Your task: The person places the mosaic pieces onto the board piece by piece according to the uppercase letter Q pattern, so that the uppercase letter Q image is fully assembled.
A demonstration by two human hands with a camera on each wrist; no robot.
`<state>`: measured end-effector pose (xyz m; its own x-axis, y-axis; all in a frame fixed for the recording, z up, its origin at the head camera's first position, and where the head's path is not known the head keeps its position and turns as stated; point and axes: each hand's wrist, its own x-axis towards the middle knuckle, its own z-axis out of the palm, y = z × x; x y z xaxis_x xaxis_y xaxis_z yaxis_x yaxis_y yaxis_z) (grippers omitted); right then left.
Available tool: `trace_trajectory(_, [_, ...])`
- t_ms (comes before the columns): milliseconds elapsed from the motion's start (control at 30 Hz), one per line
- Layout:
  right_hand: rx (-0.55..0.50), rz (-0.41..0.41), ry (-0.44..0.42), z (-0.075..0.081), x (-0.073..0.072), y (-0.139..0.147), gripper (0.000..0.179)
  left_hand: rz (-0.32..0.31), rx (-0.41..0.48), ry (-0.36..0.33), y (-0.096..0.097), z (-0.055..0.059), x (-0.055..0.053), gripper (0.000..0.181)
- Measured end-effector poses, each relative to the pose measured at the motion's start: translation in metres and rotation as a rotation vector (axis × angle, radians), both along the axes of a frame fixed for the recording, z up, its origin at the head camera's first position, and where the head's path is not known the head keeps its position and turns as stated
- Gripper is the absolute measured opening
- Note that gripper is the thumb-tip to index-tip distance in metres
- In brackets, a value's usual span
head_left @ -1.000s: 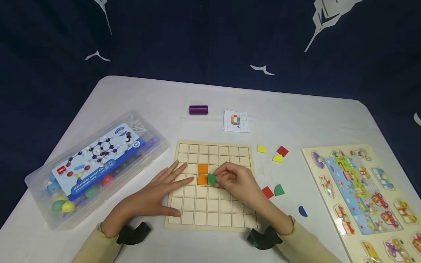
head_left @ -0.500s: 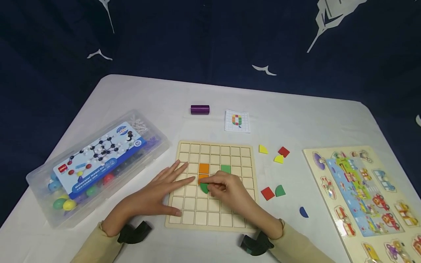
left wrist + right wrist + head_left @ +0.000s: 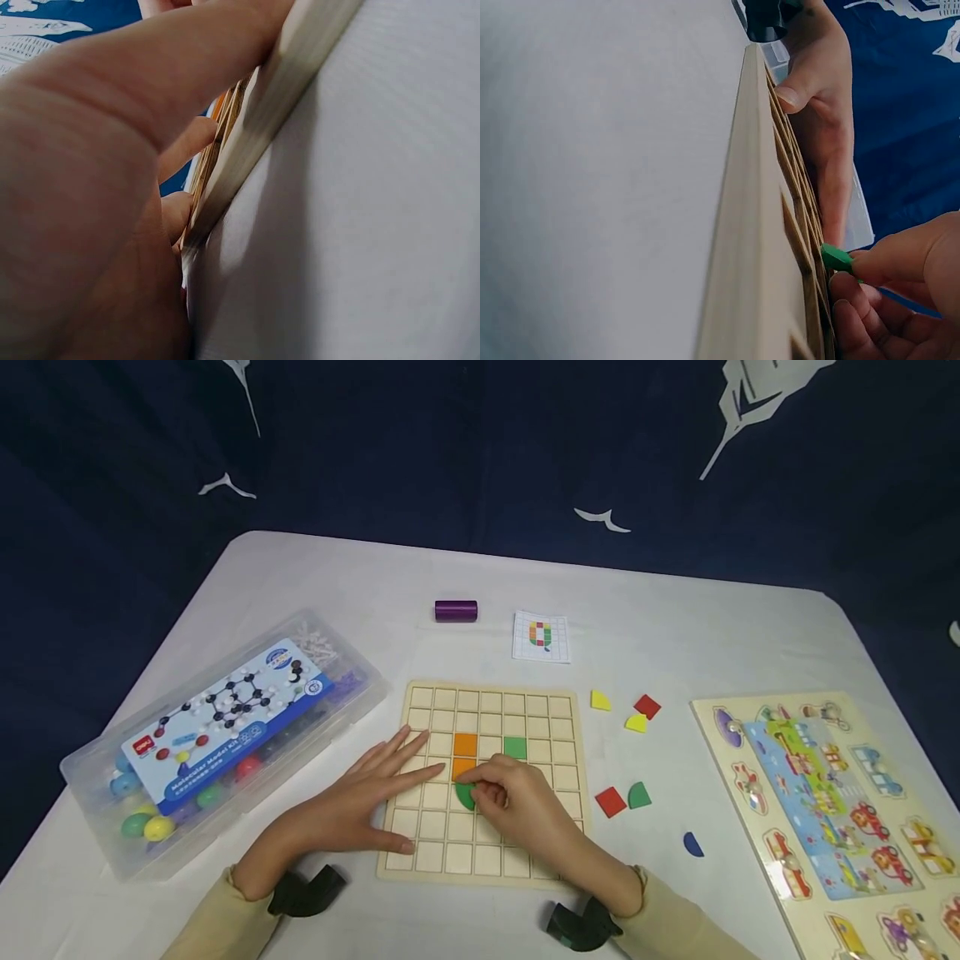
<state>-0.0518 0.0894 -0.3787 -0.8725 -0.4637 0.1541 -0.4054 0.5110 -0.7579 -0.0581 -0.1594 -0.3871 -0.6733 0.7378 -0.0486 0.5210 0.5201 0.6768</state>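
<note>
A pale wooden grid board [image 3: 495,856] lies on the table. My right hand [image 3: 525,797] pinches a green rounded tile [image 3: 466,795] between thumb and forefinger, right over the cell below two stacked orange square tiles [image 3: 465,744]. In the right wrist view the green tile [image 3: 837,258] sits tilted at the grid's ribs. A green square tile [image 3: 515,747] rests in a cell to the right of the upper orange one. My left hand [image 3: 360,810] is spread over the board's left side, thumb near the lower left edge and fingers straight.
Right of the board lie yellow tiles [image 3: 600,700], red tiles [image 3: 611,802], a green quarter-round [image 3: 639,795] and a blue half-round [image 3: 693,844]. Behind it are a purple cylinder [image 3: 456,611] and a pattern card [image 3: 542,652]. A molecular kit box [image 3: 225,735] and a picture puzzle [image 3: 723,777] flank it.
My right hand has carried the green rounded tile left and toward me, from beside the lower orange square to just below it, uncovering the green square. The left hand has stayed in place.
</note>
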Motion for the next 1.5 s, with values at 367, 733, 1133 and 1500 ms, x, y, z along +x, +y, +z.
trace_trajectory(367, [0.047, 0.003, 0.018, -0.001, 0.002, 0.000, 0.013, -0.007, 0.017, 0.011, 0.000, -0.004, 0.003, 0.088])
trace_trajectory(733, [0.089, -0.033, 0.047, 0.002, 0.006, 0.005, 0.014, -0.009, 0.007, 0.011, 0.003, -0.005, 0.003, 0.089])
trace_trajectory(1133, [-0.081, -0.119, 0.018, 0.031, -0.015, 0.063, 0.014, 0.011, 0.022, 0.028, -0.002, -0.004, 0.003, 0.089])
trace_trajectory(1500, [-0.015, -0.447, -0.127, 0.021, 0.026, 0.176, 0.020, -0.005, 0.016, 0.024, -0.001, -0.001, 0.000, 0.089])
